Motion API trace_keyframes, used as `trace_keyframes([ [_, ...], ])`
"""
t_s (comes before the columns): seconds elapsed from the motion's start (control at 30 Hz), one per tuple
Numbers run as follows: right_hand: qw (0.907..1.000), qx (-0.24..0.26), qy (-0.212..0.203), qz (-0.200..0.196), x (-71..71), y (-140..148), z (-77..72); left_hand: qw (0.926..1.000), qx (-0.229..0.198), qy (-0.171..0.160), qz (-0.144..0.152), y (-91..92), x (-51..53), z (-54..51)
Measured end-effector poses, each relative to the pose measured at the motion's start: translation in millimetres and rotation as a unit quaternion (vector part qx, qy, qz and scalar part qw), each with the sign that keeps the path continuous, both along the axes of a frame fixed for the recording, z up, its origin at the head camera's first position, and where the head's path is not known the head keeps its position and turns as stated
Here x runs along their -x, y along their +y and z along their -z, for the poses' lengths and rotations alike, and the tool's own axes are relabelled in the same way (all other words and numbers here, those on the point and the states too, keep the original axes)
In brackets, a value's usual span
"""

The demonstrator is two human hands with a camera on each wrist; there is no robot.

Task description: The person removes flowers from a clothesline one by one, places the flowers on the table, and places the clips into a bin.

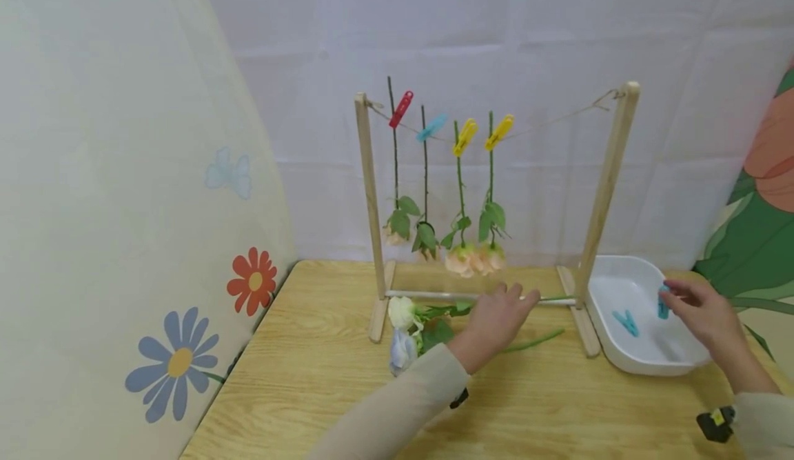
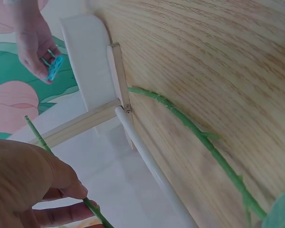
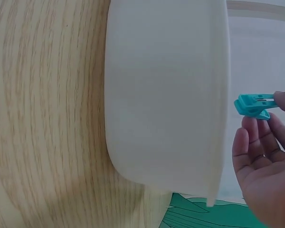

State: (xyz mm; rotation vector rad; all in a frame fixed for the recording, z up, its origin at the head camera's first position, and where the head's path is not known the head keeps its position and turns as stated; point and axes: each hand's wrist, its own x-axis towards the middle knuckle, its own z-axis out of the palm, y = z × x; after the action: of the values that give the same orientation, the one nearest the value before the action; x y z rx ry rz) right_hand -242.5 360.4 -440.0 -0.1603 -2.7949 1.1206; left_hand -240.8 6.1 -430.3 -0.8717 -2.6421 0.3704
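My left hand (image 1: 501, 322) pinches a green flower stem (image 2: 99, 214) just above the table. A white rose (image 1: 403, 313) lies left of this hand, and a pale blue rose (image 1: 403, 352) sits just nearer. A second green stem (image 2: 199, 135) rests on the wood; leaves and sleeve hide where the stems join the blooms. Over the far right side of the white basin (image 1: 611, 358), my right hand (image 1: 707, 315) holds a blue clothespin (image 3: 254, 105) between thumb and fingers. Another blue clothespin (image 1: 628, 323) lies inside the basin.
A wooden frame (image 1: 604, 198) carries a string (image 1: 552, 123). Several peach roses (image 1: 462, 261) hang upside down from it, held by a red clothespin (image 1: 401, 109), a blue one and two yellow ones. A white rod (image 1: 428, 295) joins the frame's feet low down.
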Motion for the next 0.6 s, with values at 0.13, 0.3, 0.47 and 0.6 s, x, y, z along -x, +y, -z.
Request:
trace_keyframes([
  [0.13, 0.9997, -0.020, -0.010, -0.003, 0.7, -1.7, -0.4, 0.9999, 0.009, -0.007, -0.005, 2.7, 0.8, 2.3],
  [0.3, 0.9994, -0.032, -0.015, -0.003, 1.1, -0.4, 0.5, 0.9999, 0.015, 0.003, -0.005, 5.1, 0.9, 5.3],
  [0.47, 0.9987, -0.044, -0.026, -0.002, 3.4, 0.3, -1.7, 0.9999, 0.012, 0.006, -0.009, 7.4, -1.0, 5.3],
  [0.6, 0.9986, -0.045, -0.029, 0.000, 5.4, -0.9, -4.3, 0.9998, 0.014, 0.000, -0.014, 8.1, -3.9, 2.2],
])
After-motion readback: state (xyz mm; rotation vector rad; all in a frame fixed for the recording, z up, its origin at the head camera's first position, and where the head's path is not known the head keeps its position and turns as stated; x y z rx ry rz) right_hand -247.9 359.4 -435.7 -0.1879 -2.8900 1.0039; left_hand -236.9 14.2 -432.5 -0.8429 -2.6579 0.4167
